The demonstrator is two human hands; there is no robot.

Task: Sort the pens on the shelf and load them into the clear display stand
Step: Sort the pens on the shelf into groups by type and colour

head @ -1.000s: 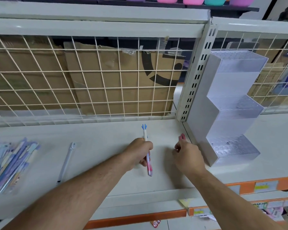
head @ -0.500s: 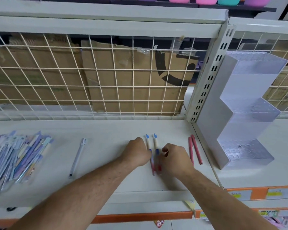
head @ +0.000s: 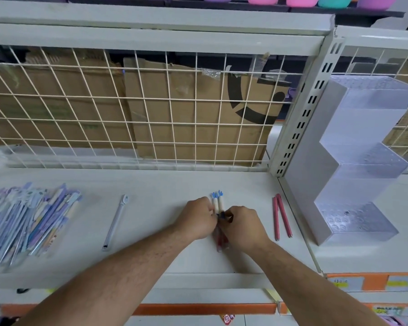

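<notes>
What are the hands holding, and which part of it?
The left hand and right hand together grip the blue-topped pens around their middles.

White flat metal shelf is spread across the middle of the frame.
- Far left: a heap of pastel plastic pens is laid on it.
- Right of the heap, apart from it: one slim clear pen is laid front to back.
- Centre: two blue-topped white pens are laid side by side, gripped between the left hand and the right hand.
- Right of the hands: two slim red pens are laid side by side.
- Right edge, past the shelf seam: the clear stepped plastic display stand is stood just beside the slotted white metal upright.
- Behind the shelf: a white wire grid is set, with brown cardboard boxes behind it.
- Lower edge: an orange plastic price strip is run below the shelf front.
</notes>
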